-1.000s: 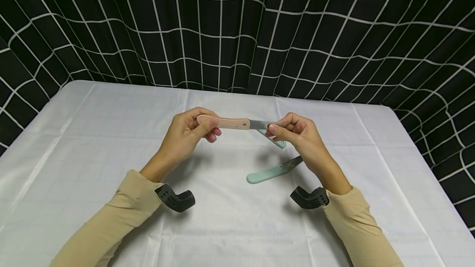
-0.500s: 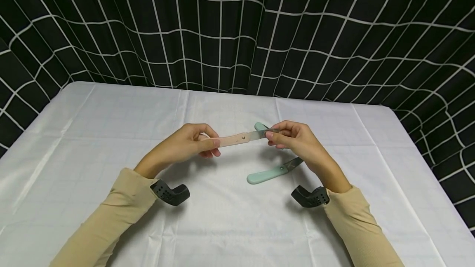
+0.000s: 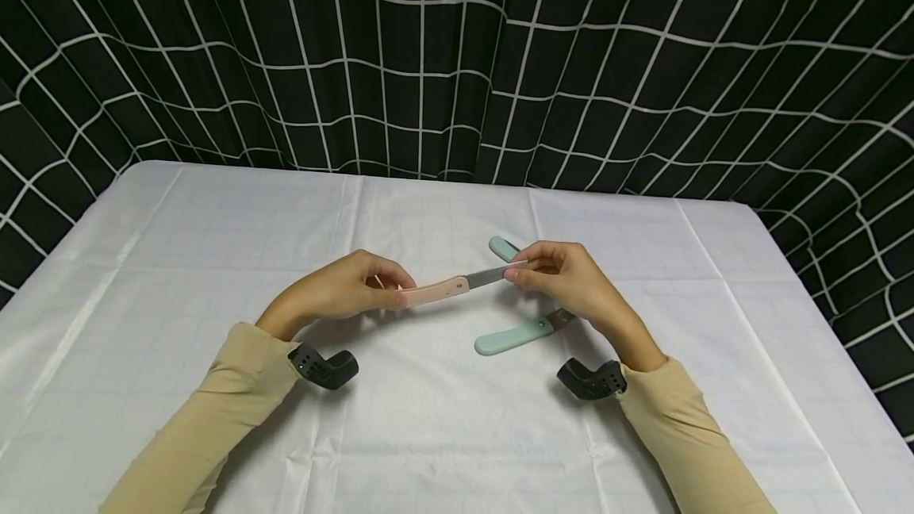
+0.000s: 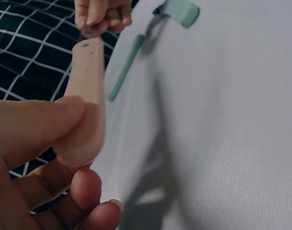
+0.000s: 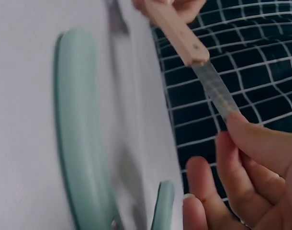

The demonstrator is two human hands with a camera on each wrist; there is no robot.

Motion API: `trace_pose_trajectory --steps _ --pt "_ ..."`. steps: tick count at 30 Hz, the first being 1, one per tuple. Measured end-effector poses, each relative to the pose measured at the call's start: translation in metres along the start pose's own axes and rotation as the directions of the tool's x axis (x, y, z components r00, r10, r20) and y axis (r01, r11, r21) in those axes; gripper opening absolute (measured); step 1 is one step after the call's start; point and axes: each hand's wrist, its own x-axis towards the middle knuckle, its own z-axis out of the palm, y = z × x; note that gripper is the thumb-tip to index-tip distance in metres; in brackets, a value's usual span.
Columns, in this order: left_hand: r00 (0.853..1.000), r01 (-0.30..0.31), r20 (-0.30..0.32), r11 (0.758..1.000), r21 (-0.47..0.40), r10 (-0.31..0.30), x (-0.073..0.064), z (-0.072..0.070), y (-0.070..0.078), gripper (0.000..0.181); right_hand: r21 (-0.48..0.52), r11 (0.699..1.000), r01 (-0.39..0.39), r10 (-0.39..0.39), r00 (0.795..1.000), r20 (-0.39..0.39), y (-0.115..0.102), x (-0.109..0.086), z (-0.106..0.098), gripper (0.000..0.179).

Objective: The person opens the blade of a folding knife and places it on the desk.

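A folding knife (image 3: 437, 290) with a pale pink handle is unfolded and held above the table between both hands. My left hand (image 3: 350, 284) pinches the end of its handle between thumb and fingers. At the other end, my right hand (image 3: 571, 276) pinches the metal blade (image 5: 215, 86), covering its tip. Two mint-green folding knives lie below and behind the right hand. The nearer green knife (image 3: 512, 338) has its blade partly out, with the blade's end hidden by that hand. Only part of the farther green knife (image 3: 503, 247) shows past the fingers.
A white cloth (image 3: 443, 435) with fold creases covers the table. Behind it hangs a black curtain (image 3: 400, 62) with a white grid. A black camera mount (image 3: 324, 367) sits on the left wrist, and another mount (image 3: 591, 379) on the right.
Both hands have come down closer to the table with the pink knife, the left one most. The knife now slants, its handle end lower. More of the farther green knife's handle has come into sight.
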Motion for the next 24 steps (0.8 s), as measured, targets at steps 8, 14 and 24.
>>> trace_pose_trajectory --steps 8,14,24 --pt "0.997 0.016 0.069 0.999 0.05 -0.019 0.002 0.0 -0.011 0.021 -0.152 0.988 0.037 -0.021 0.994 0.104 0.008 0.002 0.005 0.02" --pt "0.995 0.028 0.091 0.996 0.085 -0.035 0.003 0.001 -0.013 0.019 -0.247 0.967 0.059 -0.029 0.992 0.124 0.008 0.002 0.009 0.022" --pt "0.996 0.053 0.066 0.98 0.192 -0.067 0.004 0.004 -0.013 0.018 -0.348 0.935 0.072 -0.033 0.993 0.115 0.011 0.003 0.011 0.016"
